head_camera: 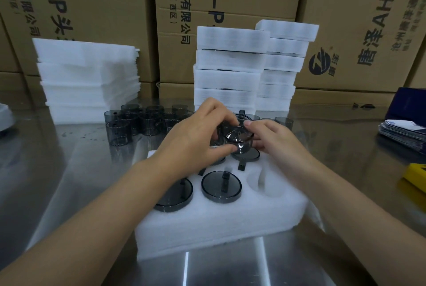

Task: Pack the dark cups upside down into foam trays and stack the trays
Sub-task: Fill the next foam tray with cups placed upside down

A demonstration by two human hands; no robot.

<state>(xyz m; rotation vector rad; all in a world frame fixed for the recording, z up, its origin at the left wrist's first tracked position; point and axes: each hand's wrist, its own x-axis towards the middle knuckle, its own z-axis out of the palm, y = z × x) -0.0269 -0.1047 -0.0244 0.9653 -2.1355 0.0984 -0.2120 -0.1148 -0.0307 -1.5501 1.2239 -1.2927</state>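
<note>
Both hands on one dark cup [239, 138], held just above the far side of the foam tray [219, 223]. L hand [196, 133]: fingers [217, 109] curled over the cup's top, thumb under its near edge. R hand [275, 139]: fingers [251, 125] pinch the cup's right rim. Cup tilted, glossy round face toward cam; base or mouth, can't tell. Tray sits on steel counter [69, 170], near centre. Packed cups [221, 185] in it are upside down, flat bases up; 3 plainly visible, L arm hides part of the tray. One pocket [265, 183] at right shows bare foam. Loose cups [138, 122] stand upright behind tray, left of hands. Two stacks [228, 71] of trays behind hands; foam sheets [87, 78] piled far left. Boxes [103, 9] at back.
</note>
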